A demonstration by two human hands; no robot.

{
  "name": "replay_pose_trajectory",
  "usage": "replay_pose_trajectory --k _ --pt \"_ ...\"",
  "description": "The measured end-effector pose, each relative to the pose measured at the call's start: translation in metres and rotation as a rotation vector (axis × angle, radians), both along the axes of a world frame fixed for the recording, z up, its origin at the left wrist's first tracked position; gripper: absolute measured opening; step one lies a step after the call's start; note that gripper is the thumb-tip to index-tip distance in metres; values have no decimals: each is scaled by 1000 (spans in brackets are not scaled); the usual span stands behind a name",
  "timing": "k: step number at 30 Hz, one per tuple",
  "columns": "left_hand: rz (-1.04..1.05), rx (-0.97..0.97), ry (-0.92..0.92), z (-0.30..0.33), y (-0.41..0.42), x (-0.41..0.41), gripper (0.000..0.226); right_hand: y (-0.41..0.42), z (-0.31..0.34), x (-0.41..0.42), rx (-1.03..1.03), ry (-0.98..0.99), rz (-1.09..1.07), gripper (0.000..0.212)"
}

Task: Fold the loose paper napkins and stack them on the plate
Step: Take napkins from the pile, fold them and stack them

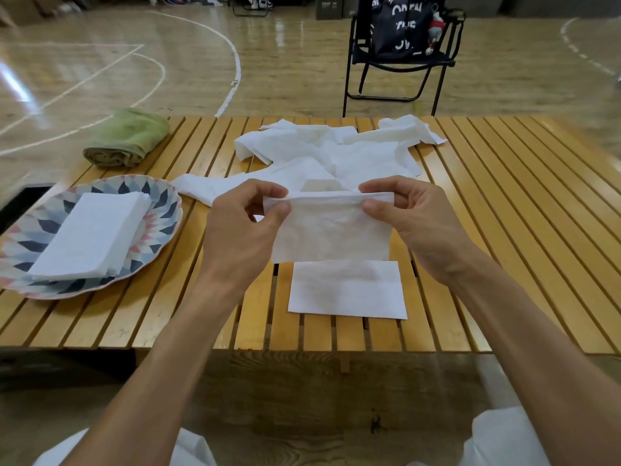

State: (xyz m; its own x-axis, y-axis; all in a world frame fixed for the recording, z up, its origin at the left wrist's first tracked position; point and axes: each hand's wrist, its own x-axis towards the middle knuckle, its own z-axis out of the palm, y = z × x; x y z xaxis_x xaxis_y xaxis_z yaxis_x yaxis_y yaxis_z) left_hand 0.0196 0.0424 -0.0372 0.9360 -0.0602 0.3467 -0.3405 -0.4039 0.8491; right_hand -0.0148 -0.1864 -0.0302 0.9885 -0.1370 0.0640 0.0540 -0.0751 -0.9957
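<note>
— Both hands busy?
— Yes: left hand (247, 223) and right hand (408, 213) pinch a napkin's (331, 230) top edge above the table (504, 230).
— Others?
— Folded stack (90, 233) on the plate (161, 213); loose pile (336, 149) behind.

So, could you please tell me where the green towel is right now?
The rolled green towel lies at the table's far left corner, just beyond the plate and left of the loose napkins.

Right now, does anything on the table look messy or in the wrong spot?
Yes. The loose napkins lie crumpled in a heap at the far side of the table. One folded napkin sits on the table, not on the plate with the stack. Both hands, left hand and right hand, pinch another napkin.
</note>
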Motion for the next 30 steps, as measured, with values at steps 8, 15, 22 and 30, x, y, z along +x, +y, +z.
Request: replay_pose_trajectory --k 8,15,22,30 --pt "66 103 -42 -3 1 3 8 -3 -4 4 -261 -84 -117 11" --pt "-36 -108 89 9 -2 -3 12 -6 5 -1 -64 3 -69 32" --pt "-68 -7 267 2 -7 -5 8 -14 4 -3 -276 323 55 20" --pt "-224 352 506 -15 -10 -6 26 -24 -6 -2 -487 524 144 27"
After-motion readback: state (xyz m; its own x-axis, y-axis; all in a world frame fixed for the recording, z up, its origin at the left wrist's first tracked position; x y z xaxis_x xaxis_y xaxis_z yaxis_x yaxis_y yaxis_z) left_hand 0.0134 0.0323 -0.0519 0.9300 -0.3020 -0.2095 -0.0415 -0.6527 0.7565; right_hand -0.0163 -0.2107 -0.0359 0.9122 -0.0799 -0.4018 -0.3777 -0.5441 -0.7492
